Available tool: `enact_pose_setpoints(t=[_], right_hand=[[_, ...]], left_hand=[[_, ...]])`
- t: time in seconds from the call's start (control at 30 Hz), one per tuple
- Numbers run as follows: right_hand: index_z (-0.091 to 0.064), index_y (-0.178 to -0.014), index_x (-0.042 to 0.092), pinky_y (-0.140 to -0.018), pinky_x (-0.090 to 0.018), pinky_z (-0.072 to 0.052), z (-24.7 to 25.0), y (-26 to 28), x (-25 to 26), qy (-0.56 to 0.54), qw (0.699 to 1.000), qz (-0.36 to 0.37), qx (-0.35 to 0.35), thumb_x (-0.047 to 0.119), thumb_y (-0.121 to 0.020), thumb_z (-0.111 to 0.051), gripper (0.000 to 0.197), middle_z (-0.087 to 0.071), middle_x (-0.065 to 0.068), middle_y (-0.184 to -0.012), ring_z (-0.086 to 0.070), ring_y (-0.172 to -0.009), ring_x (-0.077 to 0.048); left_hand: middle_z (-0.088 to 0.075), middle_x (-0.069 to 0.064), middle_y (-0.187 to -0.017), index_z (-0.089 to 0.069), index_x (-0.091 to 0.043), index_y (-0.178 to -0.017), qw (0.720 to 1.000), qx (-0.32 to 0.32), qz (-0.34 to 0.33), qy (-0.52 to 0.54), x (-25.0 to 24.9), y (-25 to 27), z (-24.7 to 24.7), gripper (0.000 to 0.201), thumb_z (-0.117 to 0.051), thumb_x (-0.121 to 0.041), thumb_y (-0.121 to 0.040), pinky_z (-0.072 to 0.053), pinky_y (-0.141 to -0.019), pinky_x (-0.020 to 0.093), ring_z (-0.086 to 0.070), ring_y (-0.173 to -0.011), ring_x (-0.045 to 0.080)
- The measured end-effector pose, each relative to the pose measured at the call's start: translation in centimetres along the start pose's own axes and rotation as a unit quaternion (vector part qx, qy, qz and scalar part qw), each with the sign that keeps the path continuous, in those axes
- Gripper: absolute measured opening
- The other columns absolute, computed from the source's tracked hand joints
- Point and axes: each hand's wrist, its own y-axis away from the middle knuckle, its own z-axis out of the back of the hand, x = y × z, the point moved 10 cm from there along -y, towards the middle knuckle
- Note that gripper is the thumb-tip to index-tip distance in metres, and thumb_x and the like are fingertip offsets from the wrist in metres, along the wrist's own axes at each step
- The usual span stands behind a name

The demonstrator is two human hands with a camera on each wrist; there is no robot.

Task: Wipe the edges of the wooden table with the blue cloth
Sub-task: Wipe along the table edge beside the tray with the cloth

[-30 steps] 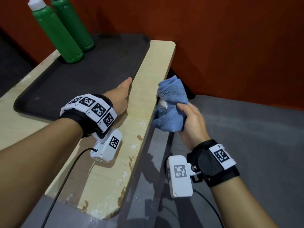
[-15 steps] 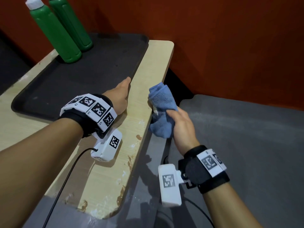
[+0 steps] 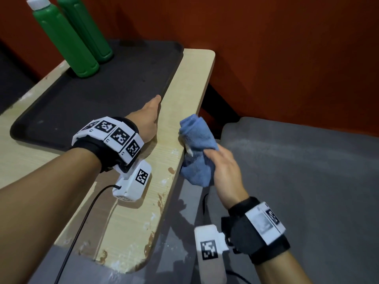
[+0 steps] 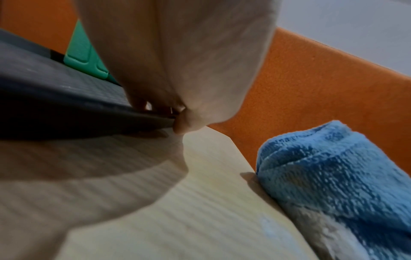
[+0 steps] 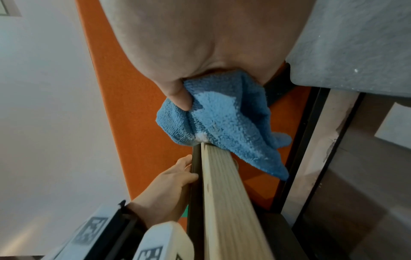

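A shallow dark grey tray (image 3: 61, 111) is laid on the light wooden table (image 3: 131, 222), with two green plastic bottles (image 3: 67, 42) standing at its far left corner. The tray's right rim is touched by the left hand (image 3: 146, 121), fingers straight. A bunched blue terry cloth (image 3: 198, 152) is gripped by the right hand (image 3: 224, 171) and pressed against the table's right edge.

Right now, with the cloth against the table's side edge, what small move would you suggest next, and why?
Probably slide the right hand toward the person, dragging the blue cloth along the wooden table edge. The bunched cloth is pressed to that edge about midway, and brown stains dot the nearer stretch. The left hand rests on the top by the dark tray.
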Motion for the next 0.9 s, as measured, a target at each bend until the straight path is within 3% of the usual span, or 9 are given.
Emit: enact_pose_setpoints(t=[0.1,0.27,0.4,0.53,0.6,0.7,0.77,0.83,0.9], right_hand=[[-0.051,-0.101,-0.02,-0.068,-0.02,-0.045,0.2,-0.6,0.4,-0.024,1.0,0.009,-0.003,0.0,-0.096,-0.038,0.024,-0.059,-0.025,-0.082,-0.057,-0.078,-0.02],[-0.048,-0.095,-0.022,-0.072,-0.031,-0.039,0.4,-1.7,0.4,-0.011,1.0,0.01,-0.014,0.005,-0.092,-0.043,0.027,-0.055,-0.03,-0.08,-0.05,-0.078,-0.017],[-0.064,-0.077,0.007,-0.059,-0.012,-0.048,1.0,-1.0,0.3,0.03,0.999,-0.006,0.025,-0.001,-0.095,-0.039,0.031,-0.07,0.009,-0.062,-0.063,-0.063,0.002],[-0.062,-0.08,0.014,-0.058,-0.008,-0.046,1.3,-2.5,3.2,0.042,0.998,0.048,0.004,0.0,-0.096,-0.038,0.032,-0.066,0.016,-0.06,-0.06,-0.06,0.009],[-0.062,-0.083,0.006,-0.066,-0.016,-0.044,1.4,-3.5,4.3,0.089,0.992,0.086,-0.015,0.009,-0.094,-0.041,0.025,-0.06,0.014,-0.062,-0.055,-0.063,0.004],[-0.062,-0.085,0.016,-0.071,-0.037,-0.039,-0.2,-4.6,4.2,0.178,0.977,0.111,0.034,0.026,-0.087,-0.041,0.023,-0.056,-0.003,-0.073,-0.05,-0.073,-0.012],[-0.063,-0.094,0.035,-0.075,-0.032,-0.041,-1.2,-4.7,3.7,0.234,0.963,0.113,0.066,0.025,-0.09,-0.041,0.024,-0.064,0.011,-0.082,-0.056,-0.08,-0.002],[-0.056,-0.128,0.031,-0.1,-0.023,-0.035,-2.5,-4.0,2.9,0.289,0.945,0.119,0.097,0.02,-0.095,-0.041,0.038,-0.059,0.016,-0.127,-0.049,-0.121,0.001],[-0.039,-0.145,0.023,-0.118,-0.025,-0.019,-3.4,-2.7,2.0,0.323,0.931,0.132,0.111,0.017,-0.097,-0.039,0.048,-0.034,0.008,-0.153,-0.022,-0.143,-0.001]], left_hand=[[-0.004,0.0,-0.163,0.005,-0.023,-0.154,1.0,0.003,-0.001,0.004,-0.1,0.1,-0.1,0.073,-0.032,0.0,-0.096,-0.018,-0.12,0.036,-0.022,-0.147,0.027],[-0.004,-0.002,-0.163,0.006,-0.025,-0.154,1.0,0.008,-0.001,0.001,-0.2,0.2,0.0,0.073,-0.03,0.0,-0.095,-0.019,-0.118,0.035,-0.025,-0.146,0.028],[-0.003,-0.002,-0.163,0.006,-0.025,-0.154,1.0,0.01,-0.001,0.004,-0.1,0.1,0.0,0.073,-0.03,0.0,-0.096,-0.019,-0.118,0.036,-0.023,-0.147,0.027],[-0.004,-0.002,-0.163,0.006,-0.026,-0.154,1.0,0.017,-0.003,0.006,0.0,0.1,0.1,0.073,-0.032,-0.001,-0.097,-0.023,-0.117,0.038,-0.026,-0.146,0.028],[-0.004,-0.002,-0.163,0.006,-0.026,-0.154,1.0,0.017,-0.004,0.001,0.0,0.1,0.1,0.073,-0.032,-0.002,-0.097,-0.024,-0.117,0.038,-0.027,-0.145,0.029],[-0.003,-0.002,-0.163,0.007,-0.026,-0.154,1.0,0.019,-0.013,-0.005,0.0,0.1,0.0,0.073,-0.033,-0.002,-0.096,-0.024,-0.118,0.038,-0.027,-0.145,0.029],[-0.003,-0.001,-0.163,0.007,-0.025,-0.154,1.0,0.022,-0.016,-0.005,0.0,0.0,-0.1,0.074,-0.033,-0.001,-0.096,-0.025,-0.119,0.039,-0.026,-0.145,0.029],[-0.003,-0.001,-0.163,0.007,-0.026,-0.153,1.0,0.025,-0.018,-0.003,0.1,-0.2,-0.1,0.075,-0.035,-0.002,-0.096,-0.025,-0.119,0.039,-0.026,-0.146,0.028],[-0.003,-0.002,-0.163,0.007,-0.026,-0.153,0.999,0.031,-0.023,0.002,0.2,-0.4,-0.2,0.077,-0.037,-0.002,-0.095,-0.025,-0.119,0.04,-0.025,-0.146,0.028]])
